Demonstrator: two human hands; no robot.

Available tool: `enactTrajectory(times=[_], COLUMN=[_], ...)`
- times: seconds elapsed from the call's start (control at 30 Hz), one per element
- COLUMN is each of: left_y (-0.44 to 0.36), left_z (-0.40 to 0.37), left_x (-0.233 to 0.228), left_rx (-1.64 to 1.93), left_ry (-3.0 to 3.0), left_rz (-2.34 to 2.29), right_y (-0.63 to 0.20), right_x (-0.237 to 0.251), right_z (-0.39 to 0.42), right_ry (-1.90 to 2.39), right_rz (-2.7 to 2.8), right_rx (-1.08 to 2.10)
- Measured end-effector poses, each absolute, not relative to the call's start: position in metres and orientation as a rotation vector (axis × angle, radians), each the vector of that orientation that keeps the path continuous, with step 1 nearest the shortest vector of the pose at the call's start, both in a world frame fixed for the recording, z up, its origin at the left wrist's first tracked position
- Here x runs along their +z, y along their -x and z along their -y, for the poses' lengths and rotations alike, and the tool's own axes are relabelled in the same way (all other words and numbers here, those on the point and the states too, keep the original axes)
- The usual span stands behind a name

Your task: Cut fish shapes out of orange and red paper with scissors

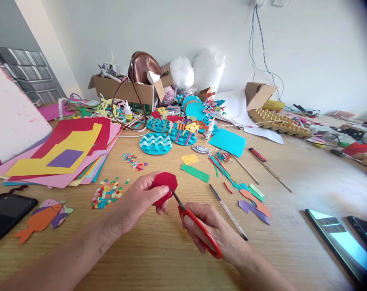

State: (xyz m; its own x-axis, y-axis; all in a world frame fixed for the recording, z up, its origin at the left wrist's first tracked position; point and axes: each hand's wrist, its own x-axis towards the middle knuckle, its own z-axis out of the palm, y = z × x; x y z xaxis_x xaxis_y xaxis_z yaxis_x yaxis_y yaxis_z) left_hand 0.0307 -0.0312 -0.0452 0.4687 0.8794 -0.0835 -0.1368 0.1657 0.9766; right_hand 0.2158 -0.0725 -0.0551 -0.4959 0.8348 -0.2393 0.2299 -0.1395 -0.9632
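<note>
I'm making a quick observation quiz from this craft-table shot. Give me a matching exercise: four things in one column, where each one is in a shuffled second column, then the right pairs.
Things:
1. red paper piece
2. red-handled scissors
3. orange paper fish
4. wavy blue disc

Places:
A. flat on the table at the far left, beside a dark phone
B. pinched in the left hand
C. lying on the table beyond the hands, near the paper stack
D. gripped in the right hand, blades at the paper's edge

Pairs: 1-B, 2-D, 3-A, 4-C
</note>
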Motion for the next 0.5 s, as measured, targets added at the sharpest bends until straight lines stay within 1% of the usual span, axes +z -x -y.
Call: enactTrajectory(times=[0.5], left_y=[-0.0314], left_z=[0.0334], left_x=[-0.0397], left_rx=[0.842], left_ry=[-1.232], left_rz=[-0.849], right_y=[-0.2148], right_x=[-0.0527], right_z=[0.0714], right_ry=[1.177], right_rz=[1.649], right_rx=[1.718])
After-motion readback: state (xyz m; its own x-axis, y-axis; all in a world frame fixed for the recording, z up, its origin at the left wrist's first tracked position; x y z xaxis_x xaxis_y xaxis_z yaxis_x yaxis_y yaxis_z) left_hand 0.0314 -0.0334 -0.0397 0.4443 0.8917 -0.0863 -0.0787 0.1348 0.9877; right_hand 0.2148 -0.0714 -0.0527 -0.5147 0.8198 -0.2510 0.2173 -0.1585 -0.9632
